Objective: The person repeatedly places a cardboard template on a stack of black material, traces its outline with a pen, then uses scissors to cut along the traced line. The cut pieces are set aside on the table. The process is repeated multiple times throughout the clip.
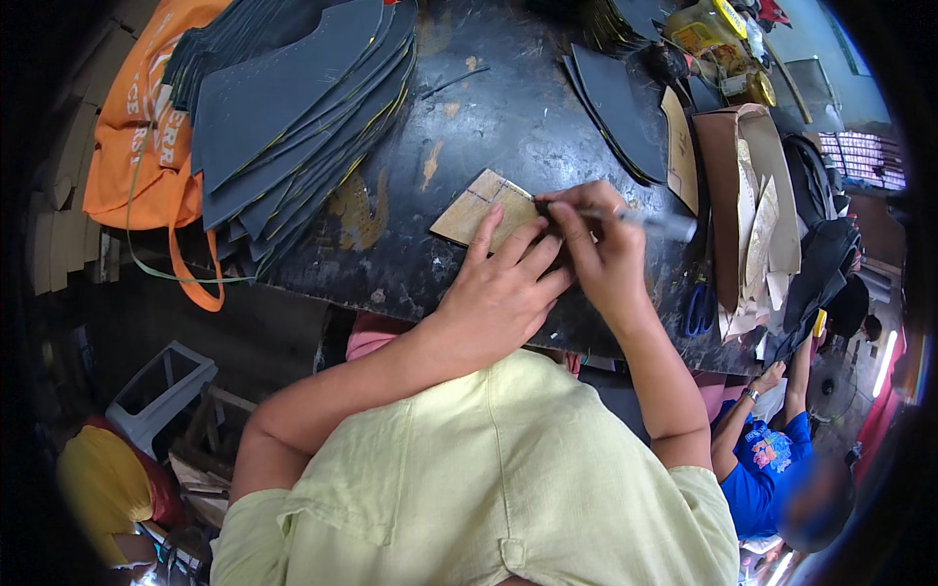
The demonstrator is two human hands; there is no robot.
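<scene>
On the dark, scuffed bench (469, 117), near its front edge, lies a small tan card (467, 217) with dark lines drawn near its far corner. The left hand (505, 293) lies palm down with fingers spread, the fingertips over the card's near right part. Just beside it, the right hand (608, 239) pinches a grey marker (666, 226) between thumb and fingers, its dark end at the card's right edge; whether the tip touches the card I cannot tell. To the left, a fanned stack of dark sheets (293, 103) with yellowish edges sits next to an orange bag (145, 122), whose strap hangs past the bench edge. On the right stand a few more dark panels (614, 117), a tan template (681, 151) and a brown box (718, 195) holding paper scraps (757, 220). Blue scissor handles (698, 311) lie near the box. Beyond the bench's right end, a co-worker in a blue shirt (767, 464) has both arms raised toward the dark material there.
</scene>
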